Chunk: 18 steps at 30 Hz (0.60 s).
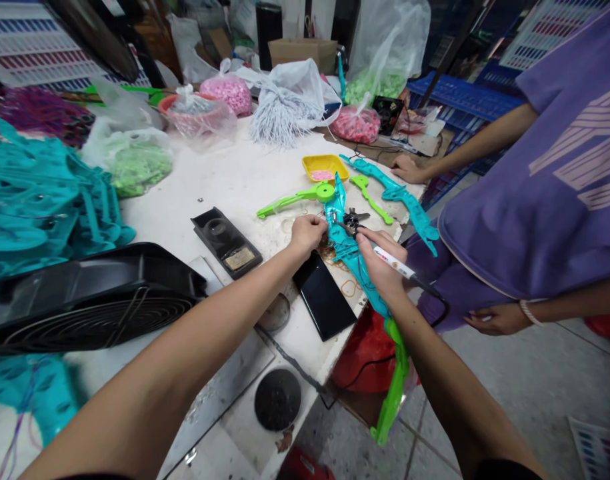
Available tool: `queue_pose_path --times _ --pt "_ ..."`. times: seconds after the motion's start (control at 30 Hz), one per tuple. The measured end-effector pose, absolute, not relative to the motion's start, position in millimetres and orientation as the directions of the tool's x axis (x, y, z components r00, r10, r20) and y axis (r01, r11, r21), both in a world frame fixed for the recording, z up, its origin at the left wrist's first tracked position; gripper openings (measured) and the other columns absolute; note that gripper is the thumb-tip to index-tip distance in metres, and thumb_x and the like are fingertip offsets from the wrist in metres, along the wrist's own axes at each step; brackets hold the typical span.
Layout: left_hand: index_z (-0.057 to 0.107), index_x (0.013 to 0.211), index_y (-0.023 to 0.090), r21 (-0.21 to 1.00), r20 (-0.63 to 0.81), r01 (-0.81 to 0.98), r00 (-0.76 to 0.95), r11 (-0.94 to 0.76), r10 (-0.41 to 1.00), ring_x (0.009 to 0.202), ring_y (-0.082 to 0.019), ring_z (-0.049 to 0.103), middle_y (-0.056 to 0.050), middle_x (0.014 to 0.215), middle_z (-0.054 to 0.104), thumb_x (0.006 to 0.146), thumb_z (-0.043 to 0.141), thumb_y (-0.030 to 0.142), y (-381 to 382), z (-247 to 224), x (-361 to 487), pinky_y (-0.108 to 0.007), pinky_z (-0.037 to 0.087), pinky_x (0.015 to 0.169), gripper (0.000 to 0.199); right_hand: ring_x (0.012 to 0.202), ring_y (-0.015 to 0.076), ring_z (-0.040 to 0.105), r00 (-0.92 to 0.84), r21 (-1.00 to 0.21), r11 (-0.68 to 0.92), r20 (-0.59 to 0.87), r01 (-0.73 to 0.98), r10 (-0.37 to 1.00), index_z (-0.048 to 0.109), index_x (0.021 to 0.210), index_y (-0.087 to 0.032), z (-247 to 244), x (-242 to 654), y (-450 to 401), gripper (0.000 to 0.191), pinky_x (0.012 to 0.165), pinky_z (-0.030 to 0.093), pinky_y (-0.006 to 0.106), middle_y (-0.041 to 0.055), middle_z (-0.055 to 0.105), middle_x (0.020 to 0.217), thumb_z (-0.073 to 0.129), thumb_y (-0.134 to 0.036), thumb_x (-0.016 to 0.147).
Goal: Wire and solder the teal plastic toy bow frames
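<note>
Seen from above, a person works at a white, stained table (pixel 225 175) with 2 bare hands. Just right of center, a long turquoise plastic piece (pixel 363 275) lies slantwise over the table's edge, a lime-green arm (pixel 397 383) hanging from its lower end and another green arm (pixel 295 198) reaching left from its upper end. The right hand (pixel 385 267) grasps a soldering iron (pixel 393 261) like a pen, its tip pointing at a small metal part (pixel 333 217) near the piece's upper end. The left hand (pixel 309 235) is at the piece's left edge, thumb and fingertips drawn together; whether they pinch something I cannot tell.

Below the left hand, at center, lies a black phone (pixel 325 295); left of it sits a black holder (pixel 227 241) with a tan sponge (pixel 239 258). Above the piece is a yellow tray (pixel 325 164) with pink bits inside. At upper right are a loose green part (pixel 372 199) and a second turquoise piece (pixel 397 190).

Turquoise parts (pixel 45 193) are heaped at far left, above a black fan (pixel 95 297). Filled plastic bags (pixel 139 160) line the top. At right stands a co-worker in a purple shirt (pixel 539 180), 1 hand (pixel 409 169) resting at the table's edge.
</note>
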State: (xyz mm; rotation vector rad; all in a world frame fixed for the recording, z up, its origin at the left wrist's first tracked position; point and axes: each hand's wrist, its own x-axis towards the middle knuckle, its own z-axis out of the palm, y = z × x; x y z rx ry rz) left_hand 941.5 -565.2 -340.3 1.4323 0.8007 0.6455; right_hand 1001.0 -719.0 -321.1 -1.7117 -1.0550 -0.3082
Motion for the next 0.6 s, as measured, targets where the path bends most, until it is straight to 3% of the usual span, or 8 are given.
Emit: queue_pose_path --times 0.6 --pt "0.056 0.056 0.016 0.995 -0.104 0.071 0.617 0.077 0.78 0.044 -0.009 0.049 0.003 0.049 0.054 0.071 0.059 0.015 -565 -342 941 -0.02 0.034 0.043 0.016 0.084 0.0189 0.069 0.572 -0.598 -0.077 0.712 0.798 0.407 0.074 0.094 -0.022 -306 991 -739 0.017 0.081 0.054 0.033 0.0038 0.073 0.089 0.063 -0.03 0.086"
